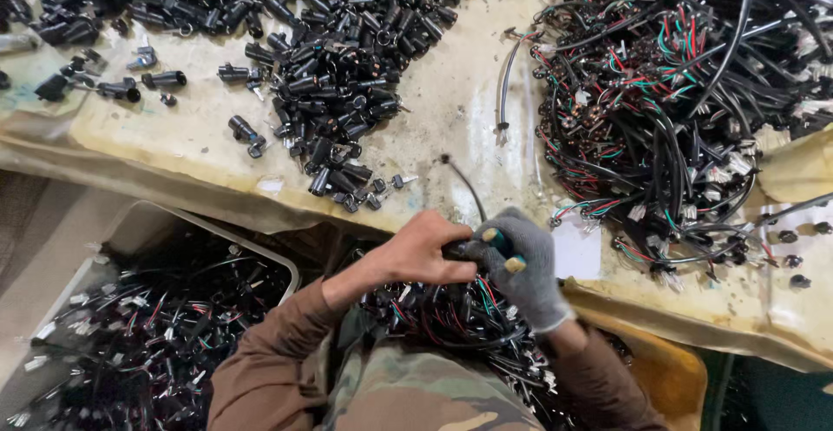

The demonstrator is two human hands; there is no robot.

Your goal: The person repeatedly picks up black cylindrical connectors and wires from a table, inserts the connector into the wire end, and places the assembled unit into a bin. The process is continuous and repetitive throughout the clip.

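Left hand (423, 249), gloved right hand (523, 268): both grips closed on black cable (468, 190).

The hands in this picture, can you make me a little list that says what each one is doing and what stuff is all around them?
left hand: bare, gripping a small black connector
right hand: in a grey glove, pinching the same connector
cable: thin, black, rising from between the hands
pile of black connectors: on the table, upper left
tangle of wires: black, red, green, on the right
bin: lower left, holds wired pieces
lap: more wired pieces lie there
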